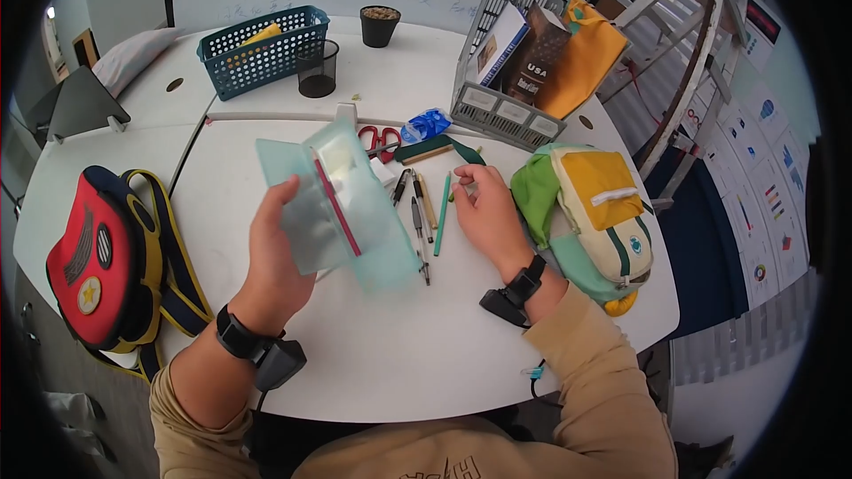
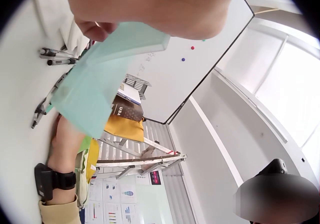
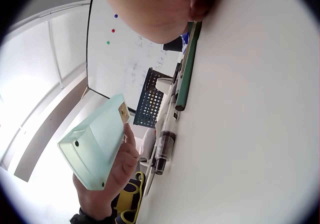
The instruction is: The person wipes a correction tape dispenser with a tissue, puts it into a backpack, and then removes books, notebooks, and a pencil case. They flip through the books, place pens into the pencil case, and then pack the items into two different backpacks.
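Observation:
My left hand (image 1: 282, 244) holds up a translucent mint-green pencil case (image 1: 377, 222), its lid swung open and a dark red pencil (image 1: 335, 204) inside. The thumb lies over the case's near side. On the table, my right hand (image 1: 486, 217) is lowered with bent fingers right beside a green pencil (image 1: 442, 217); I cannot tell whether they pinch anything. Left of that pencil lie several pens (image 1: 417, 222) and a tan pencil (image 1: 429, 208). Behind them are red-handled scissors (image 1: 380, 140), a blue packet (image 1: 426, 126) and a dark green strip-like item (image 1: 466, 153).
A red backpack (image 1: 80, 266) lies at the left, a cream and green backpack (image 1: 595, 213) at the right. Toward the back stand a teal basket (image 1: 226, 71), a black mesh cup (image 1: 317, 71), a potted plant (image 1: 380, 31) and a grey crate (image 1: 501, 120) with books.

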`<state>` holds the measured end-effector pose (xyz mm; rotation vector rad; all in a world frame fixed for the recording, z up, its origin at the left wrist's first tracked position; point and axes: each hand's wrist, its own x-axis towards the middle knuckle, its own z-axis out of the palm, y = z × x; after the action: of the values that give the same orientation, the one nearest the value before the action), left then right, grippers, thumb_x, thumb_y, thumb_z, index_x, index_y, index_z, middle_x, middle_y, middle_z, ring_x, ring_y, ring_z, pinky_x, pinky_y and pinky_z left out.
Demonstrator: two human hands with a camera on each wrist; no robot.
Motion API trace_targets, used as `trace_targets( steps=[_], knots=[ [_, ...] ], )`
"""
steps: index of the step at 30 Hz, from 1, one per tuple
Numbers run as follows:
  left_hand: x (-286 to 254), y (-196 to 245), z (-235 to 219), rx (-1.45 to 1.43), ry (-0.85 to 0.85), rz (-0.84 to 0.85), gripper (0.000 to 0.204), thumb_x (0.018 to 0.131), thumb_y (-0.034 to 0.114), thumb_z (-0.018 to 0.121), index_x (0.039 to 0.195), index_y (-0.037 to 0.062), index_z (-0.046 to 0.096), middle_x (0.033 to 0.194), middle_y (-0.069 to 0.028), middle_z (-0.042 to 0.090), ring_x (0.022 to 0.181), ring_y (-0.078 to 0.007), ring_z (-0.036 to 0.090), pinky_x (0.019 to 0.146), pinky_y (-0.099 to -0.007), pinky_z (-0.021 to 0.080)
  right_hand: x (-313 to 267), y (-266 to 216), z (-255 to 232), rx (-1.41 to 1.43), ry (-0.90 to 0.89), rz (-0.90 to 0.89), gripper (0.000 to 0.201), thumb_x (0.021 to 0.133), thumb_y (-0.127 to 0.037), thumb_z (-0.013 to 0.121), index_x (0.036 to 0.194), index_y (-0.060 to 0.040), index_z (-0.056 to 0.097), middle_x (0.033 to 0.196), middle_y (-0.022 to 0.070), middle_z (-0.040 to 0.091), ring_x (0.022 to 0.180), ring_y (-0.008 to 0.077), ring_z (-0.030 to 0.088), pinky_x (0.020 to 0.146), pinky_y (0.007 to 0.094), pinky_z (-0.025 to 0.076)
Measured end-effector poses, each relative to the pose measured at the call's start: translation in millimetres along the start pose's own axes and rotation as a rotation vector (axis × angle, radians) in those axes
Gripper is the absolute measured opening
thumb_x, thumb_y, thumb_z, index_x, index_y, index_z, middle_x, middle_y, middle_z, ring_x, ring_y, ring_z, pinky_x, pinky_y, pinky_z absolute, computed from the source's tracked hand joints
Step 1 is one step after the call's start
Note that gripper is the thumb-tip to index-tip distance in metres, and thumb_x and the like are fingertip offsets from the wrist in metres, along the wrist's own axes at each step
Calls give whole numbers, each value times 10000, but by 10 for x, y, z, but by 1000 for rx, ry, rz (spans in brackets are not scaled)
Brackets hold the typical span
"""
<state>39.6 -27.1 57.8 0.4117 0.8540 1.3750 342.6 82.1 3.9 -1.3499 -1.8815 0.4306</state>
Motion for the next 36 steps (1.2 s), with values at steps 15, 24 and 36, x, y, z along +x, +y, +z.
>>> trace_targets(
  steps=[15,24,36],
  knots=[
    [29,-65,-44,16,10,69,586,1093,512,654,1505,96,656,1410,-83,721,1333,-269,692,1176,-511,549,-42,-254,-113,-236,-171,124,330,895,-323,879,793,-22,791,774,187,790,758,390,795,751,476,644],
    [-40,-41,26,42,26,37,627,1082,524,665,1532,88,640,1429,-88,699,1337,-272,674,1163,-508,549,-97,-337,-108,-221,-191,65,334,836,-319,900,816,3,814,748,220,768,715,409,770,733,452,636],
    [-11,-182,-8,227,-69,-9,589,1110,472,649,1585,129,592,1429,-67,704,1259,-239,687,1134,-478,566,-39,-443,-181,406,-48,209,186,945,-115,884,882,38,800,798,25,791,705,47,682,661,243,558]
  ],
)
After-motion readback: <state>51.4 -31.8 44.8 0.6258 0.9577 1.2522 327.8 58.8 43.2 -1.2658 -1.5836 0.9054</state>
